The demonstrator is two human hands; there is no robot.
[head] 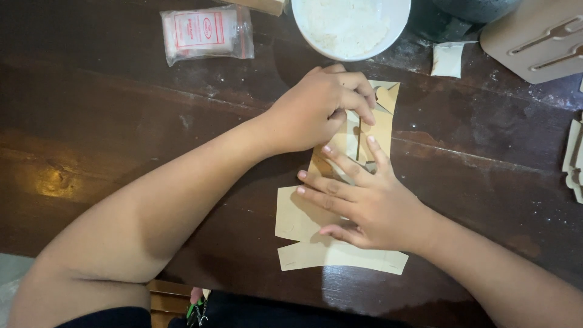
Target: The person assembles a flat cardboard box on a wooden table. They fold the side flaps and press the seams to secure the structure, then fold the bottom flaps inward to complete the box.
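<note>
A: Status on hands?

B: Left hand (pixel 316 109) curled, fingertips pinching a flap at the upper end of the flat tan cardboard cutout (pixel 303 222). Right hand (pixel 364 200) flat, fingers spread, palm pressing down on the middle of the same piece. Not closed around anything.

A: Position of the cardboard?

B: Lying flat on the dark wooden table (pixel 97 121), centre of view, long axis running away from the body. Lower flaps showing below the right palm, upper end under the left fingers.

A: Surroundings?

B: White bowl (pixel 349 27) of white powder just beyond the left hand, apart from the cardboard. Small clear packet with red label (pixel 206 33) at top left. More tan cut pieces at top right (pixel 537 39) and at the right edge (pixel 574 161), well apart from both hands. White dust scattered near the bowl.
</note>
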